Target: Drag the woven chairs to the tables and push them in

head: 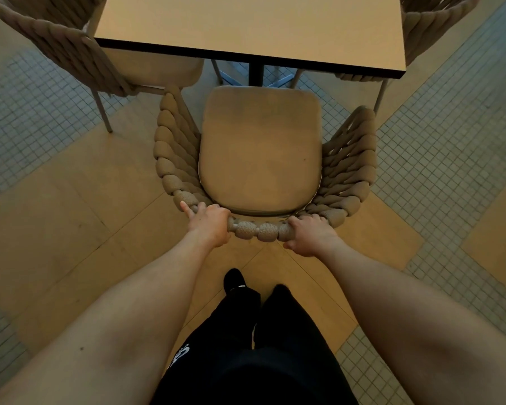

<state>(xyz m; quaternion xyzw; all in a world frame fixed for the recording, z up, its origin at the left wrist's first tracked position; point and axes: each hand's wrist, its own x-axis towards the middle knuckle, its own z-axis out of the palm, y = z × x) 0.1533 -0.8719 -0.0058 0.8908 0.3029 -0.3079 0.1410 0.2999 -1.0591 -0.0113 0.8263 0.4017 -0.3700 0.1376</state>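
A beige woven chair (260,147) with a padded seat stands directly in front of me, facing the square tan table (246,24). The seat's front edge lies just short of the table's near edge. My left hand (208,223) grips the braided top rail of the backrest on its left side, index finger stretched along the weave. My right hand (310,232) is wrapped around the same rail on the right. Both arms reach forward, nearly straight.
A second woven chair (70,48) stands at the table's left side, and part of a third (433,24) shows at the right. The table's dark pedestal (256,73) rises beyond the seat. Floor is tan panels with grey mosaic tile. My dark trousers and shoe (234,280) are below.
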